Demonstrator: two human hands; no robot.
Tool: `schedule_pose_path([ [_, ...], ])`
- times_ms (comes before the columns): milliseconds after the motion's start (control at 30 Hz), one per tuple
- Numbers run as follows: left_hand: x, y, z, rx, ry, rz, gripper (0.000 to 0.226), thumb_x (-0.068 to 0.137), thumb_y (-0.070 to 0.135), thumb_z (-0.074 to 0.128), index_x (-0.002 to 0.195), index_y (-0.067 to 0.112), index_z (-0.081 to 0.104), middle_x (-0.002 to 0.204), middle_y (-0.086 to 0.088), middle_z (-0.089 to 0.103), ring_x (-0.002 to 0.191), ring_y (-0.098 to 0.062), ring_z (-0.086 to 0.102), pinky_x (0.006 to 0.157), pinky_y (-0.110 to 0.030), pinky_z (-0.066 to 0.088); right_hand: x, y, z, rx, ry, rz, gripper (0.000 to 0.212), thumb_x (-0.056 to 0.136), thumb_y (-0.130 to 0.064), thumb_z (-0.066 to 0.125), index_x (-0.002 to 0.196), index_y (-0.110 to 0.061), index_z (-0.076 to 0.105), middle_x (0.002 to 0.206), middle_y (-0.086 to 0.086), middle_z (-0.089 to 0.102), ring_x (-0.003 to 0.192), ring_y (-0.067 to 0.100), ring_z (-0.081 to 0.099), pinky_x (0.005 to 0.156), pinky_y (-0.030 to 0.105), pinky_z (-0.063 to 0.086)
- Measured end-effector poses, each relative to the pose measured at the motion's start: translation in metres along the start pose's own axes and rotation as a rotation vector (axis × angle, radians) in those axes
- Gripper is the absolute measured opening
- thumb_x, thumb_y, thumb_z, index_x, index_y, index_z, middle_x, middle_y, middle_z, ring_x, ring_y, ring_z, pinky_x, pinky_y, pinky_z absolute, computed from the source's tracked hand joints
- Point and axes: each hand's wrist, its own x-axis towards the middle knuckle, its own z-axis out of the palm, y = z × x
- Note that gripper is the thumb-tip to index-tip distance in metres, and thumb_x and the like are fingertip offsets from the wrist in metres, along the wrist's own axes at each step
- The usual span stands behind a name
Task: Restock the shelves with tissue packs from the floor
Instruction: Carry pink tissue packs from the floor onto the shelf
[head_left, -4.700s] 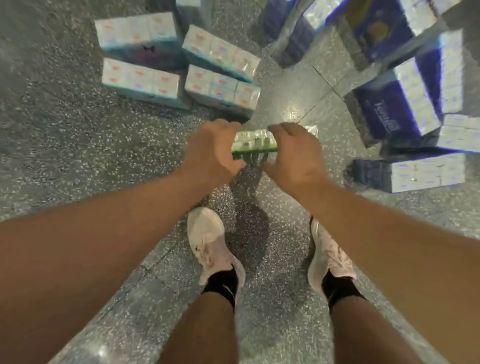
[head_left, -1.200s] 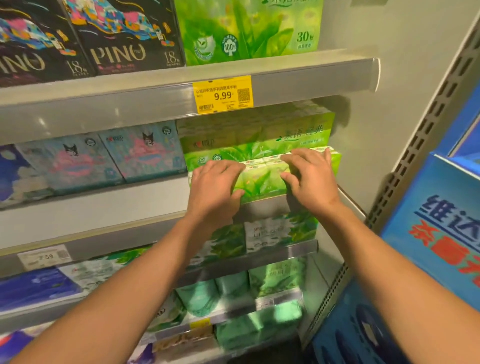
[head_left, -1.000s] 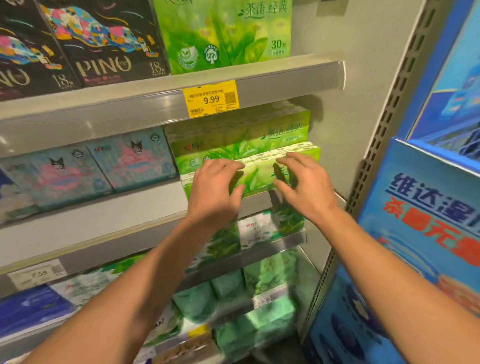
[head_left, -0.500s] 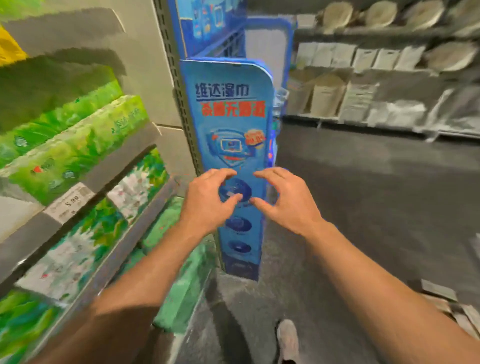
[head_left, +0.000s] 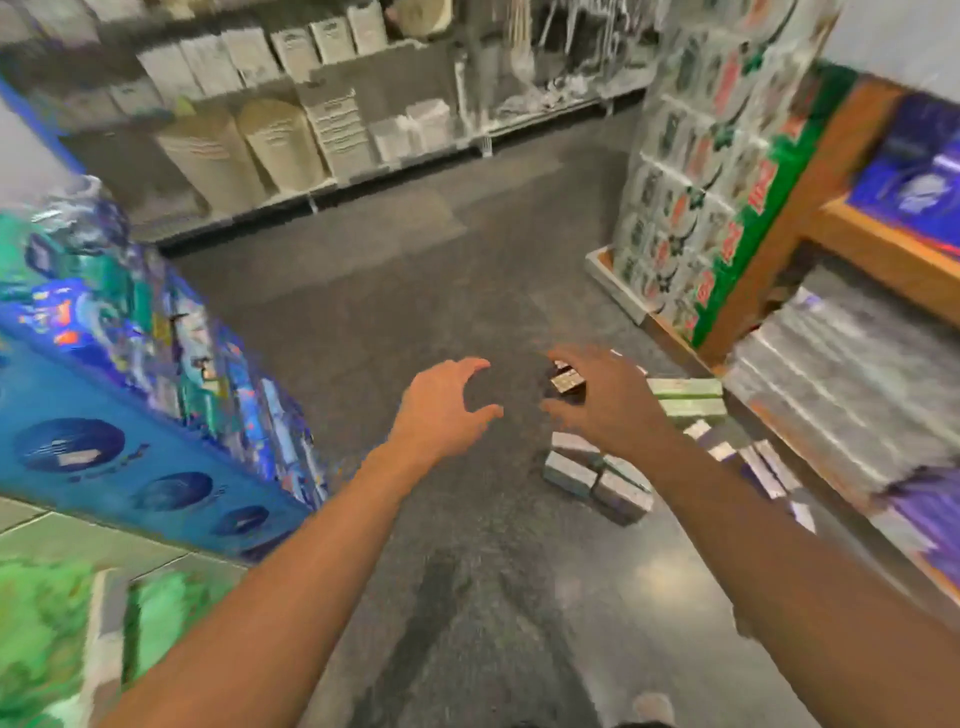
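Both arms reach out over the dark speckled floor. My left hand (head_left: 444, 410) is open, fingers curled apart, holding nothing. My right hand (head_left: 602, 400) is open too and empty. Beyond and below the right hand, several tissue packs lie on the floor: pale grey-blue ones (head_left: 597, 475) and green-edged ones (head_left: 685, 397). The view is blurred, so their labels cannot be read. The shelf with green tissue packs (head_left: 47, 639) is at the lower left edge.
A blue display stand (head_left: 130, 467) juts in from the left. A stacked green-and-white carton display (head_left: 696, 197) and wooden shelving (head_left: 857, 249) with purple packs stand at the right. Shelves of beige bags (head_left: 270, 140) line the far wall. Dark floor (head_left: 395, 291) lies ahead.
Both hands let go of the green pack on the shelf. The view swung right, away from the shelf, to the aisle floor where the packs lie. Both hands stay empty.
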Motion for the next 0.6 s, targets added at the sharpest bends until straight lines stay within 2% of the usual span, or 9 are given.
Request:
schedule_pose_path([
  [167, 0.039, 0.107, 0.099, -0.087, -0.205, 0.033, 0.059, 0.081, 0.040, 0.074, 0.134, 0.022, 0.054, 0.128, -0.001, 0.062, 0.117, -0.019, 0.057, 0.101, -0.031, 0.043, -0.046, 0.142, -0.039, -0.033, -0.072, 0.266, 0.062, 0.078, -0.048, 0.072, 0.133, -0.027, 0.054, 0.130, 0.006, 0.060, 0.119, 0.026, 0.054, 0.096, 0.036, 0.044],
  [300, 0.051, 0.147, 0.156, -0.158, -0.295, -0.025, 0.052, 0.083, 0.036, 0.072, 0.131, 0.025, 0.056, 0.125, 0.002, 0.063, 0.111, -0.014, 0.057, 0.095, -0.028, 0.043, -0.070, 0.211, -0.033, 0.006, -0.152, 0.394, 0.061, 0.078, -0.050, 0.072, 0.132, -0.028, 0.055, 0.128, 0.003, 0.061, 0.114, 0.024, 0.056, 0.091, 0.032, 0.044],
  [467, 0.077, 0.143, 0.212, -0.151, -0.430, -0.046, 0.050, 0.083, 0.035, 0.072, 0.130, 0.025, 0.057, 0.124, 0.004, 0.063, 0.112, -0.013, 0.058, 0.094, -0.026, 0.043, -0.066, 0.251, 0.010, 0.070, -0.233, 0.497, 0.063, 0.078, -0.045, 0.076, 0.132, -0.022, 0.055, 0.127, 0.007, 0.062, 0.112, 0.026, 0.058, 0.090, 0.035, 0.046],
  [600, 0.118, 0.107, 0.264, -0.109, -0.499, -0.073, 0.051, 0.082, 0.038, 0.074, 0.129, 0.027, 0.057, 0.122, 0.004, 0.063, 0.113, -0.016, 0.057, 0.099, -0.035, 0.047, -0.040, 0.276, 0.062, 0.092, -0.283, 0.569, 0.058, 0.080, -0.040, 0.075, 0.131, -0.021, 0.055, 0.125, 0.008, 0.061, 0.110, 0.027, 0.057, 0.089, 0.037, 0.047],
])
